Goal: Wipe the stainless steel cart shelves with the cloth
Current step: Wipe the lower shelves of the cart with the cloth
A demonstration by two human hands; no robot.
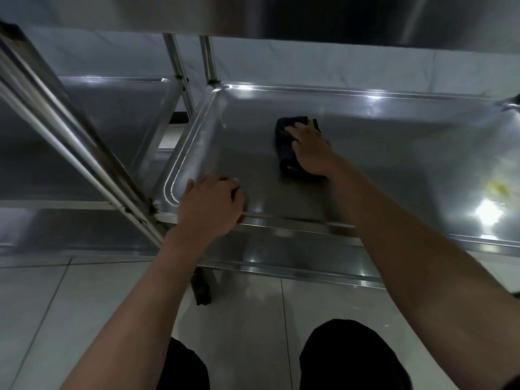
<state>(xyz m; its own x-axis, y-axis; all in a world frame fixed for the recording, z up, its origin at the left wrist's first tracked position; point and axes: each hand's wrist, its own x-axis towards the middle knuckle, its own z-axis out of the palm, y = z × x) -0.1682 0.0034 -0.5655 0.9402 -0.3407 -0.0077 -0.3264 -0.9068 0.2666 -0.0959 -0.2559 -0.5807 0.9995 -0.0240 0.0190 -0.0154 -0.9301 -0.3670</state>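
Note:
A stainless steel cart shelf (394,153) with a raised rim fills the middle of the head view. On it lies a dark folded cloth (284,142) with a yellow patch at its far end. My right hand (311,152) lies on top of the cloth, fingers over it, pressing it onto the shelf. My left hand (211,205) grips the shelf's near rim close to the left front corner, fingers curled over the edge. Another shelf (281,257) shows below the near rim.
A second steel cart (112,114) stands to the left, its upright posts (180,68) near this cart's post (209,60). A slanted steel bar (70,142) crosses the left foreground. An upper shelf's underside (337,15) hangs overhead. A yellowish smear (498,188) marks the shelf's right. Tiled floor and my knees lie below.

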